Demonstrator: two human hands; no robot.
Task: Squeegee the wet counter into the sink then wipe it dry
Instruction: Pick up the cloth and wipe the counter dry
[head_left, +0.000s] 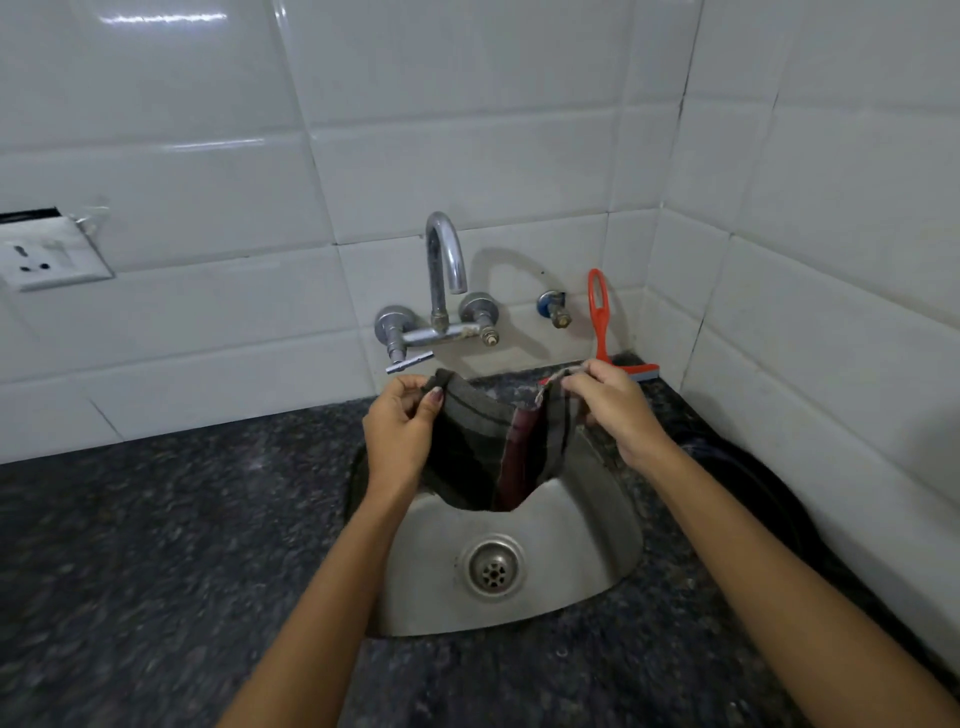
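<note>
- The left hand (399, 435) is closed on one top corner of a dark striped cloth (483, 452), pinching it between thumb and fingers.
- The right hand (610, 410) pinches the opposite top corner the same way, fingers curled tight around the edge.
- The cloth hangs between the two hands, sagging in the middle, with a reddish band showing in its folds.
- Straight below the hands and the cloth sits the steel sink (587, 545); the cloth's lower edge dangles over the basin, above the drain (493, 568).
- Just beyond the right hand, the orange squeegee (601, 322) leans upright against the tiled wall, its blade on the counter (156, 545) at the sink's back corner.
- Beyond the hands, between them, the tap (441, 283) sticks out of the wall.
- The dark speckled counter spreads out to either side of both forearms.
- Far out past the left hand, a wall socket (47, 254) is set in the tiles.
</note>
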